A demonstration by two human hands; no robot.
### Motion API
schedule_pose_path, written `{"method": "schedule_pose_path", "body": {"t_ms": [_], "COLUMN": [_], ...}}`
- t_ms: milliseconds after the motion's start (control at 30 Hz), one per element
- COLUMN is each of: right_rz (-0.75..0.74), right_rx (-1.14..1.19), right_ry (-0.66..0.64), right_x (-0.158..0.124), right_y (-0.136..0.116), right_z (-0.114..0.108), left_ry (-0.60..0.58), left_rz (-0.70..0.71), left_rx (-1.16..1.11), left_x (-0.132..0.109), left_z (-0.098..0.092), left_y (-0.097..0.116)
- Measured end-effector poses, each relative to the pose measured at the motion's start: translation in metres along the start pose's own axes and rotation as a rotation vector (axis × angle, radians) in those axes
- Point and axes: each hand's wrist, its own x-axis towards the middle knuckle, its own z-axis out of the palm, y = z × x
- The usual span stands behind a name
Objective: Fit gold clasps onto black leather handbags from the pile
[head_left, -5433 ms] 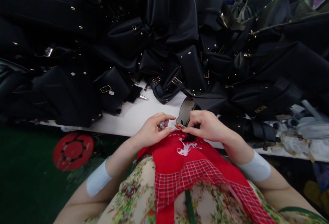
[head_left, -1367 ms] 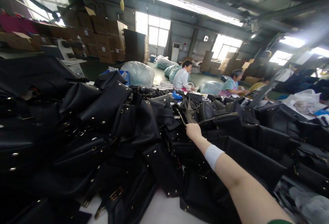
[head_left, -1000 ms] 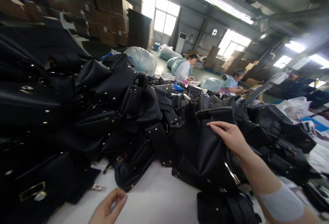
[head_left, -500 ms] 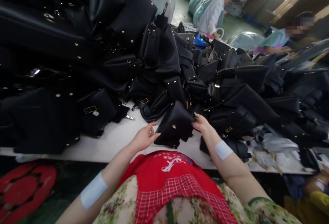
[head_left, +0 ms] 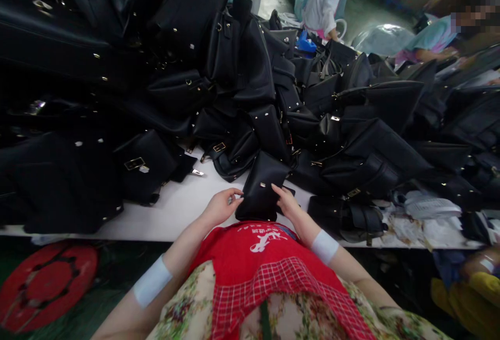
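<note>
A small black leather-look bag (head_left: 260, 173) with a little metal fitting on its front lies before me at the near side of the white table. My left hand (head_left: 224, 205) pinches at its left edge, the thumb and forefinger close together. On the other side, my right hand (head_left: 287, 202) grips the bag's right edge, thumb over the front and the remaining fingers partly hidden behind. Just beyond it lies a bag with a gold buckle (head_left: 219, 147). Another black buckled piece (head_left: 146, 165) rests to the left.
Piled black bags (head_left: 250, 64) cover the far side of the table (head_left: 179, 210). At right are a black bag (head_left: 344, 217) and crumpled whitish wrapping (head_left: 425, 210). A red round object (head_left: 47, 288) stands below left. Two people work beyond the pile; a yellow-clad person is at lower right.
My right hand has moved left and inward, from the bag's far right corner onto its front edge. The bag now sits more squarely, and its right flap is folded in.
</note>
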Motion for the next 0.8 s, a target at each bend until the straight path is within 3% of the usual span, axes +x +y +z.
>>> {"method": "schedule_pose_path", "body": {"t_ms": [100,233,300,400,500,800], "right_rz": [0.004,-0.231,-0.273,-0.317,-0.345,-0.280], "right_rx": [-0.028,-0.168,-0.196,-0.274,-0.325,-0.106], "right_ry": [-0.145,-0.072,-0.052,-0.029,-0.038,-0.091], "right_x": [-0.002,-0.017,-0.029,-0.048,-0.062,-0.086], "right_y": [-0.006,-0.022,-0.031,-0.046,-0.061,-0.083], "right_z": [0.014,0.029,0.034,0.039,0.044,0.057], "left_ry": [0.012,0.116,0.133,0.129,0.196,0.329], "left_rz": [0.104,0.214,0.267,0.343,0.415,0.508], "left_rx": [0.001,0.046,0.075,0.168,0.327,0.802], "left_x": [0.018,0.033,0.035,0.032,0.026,0.004], "left_z": [0.012,0.021,0.020,0.015,0.008,-0.004], "left_y": [0.009,0.021,0.027,0.036,0.045,0.063]}}
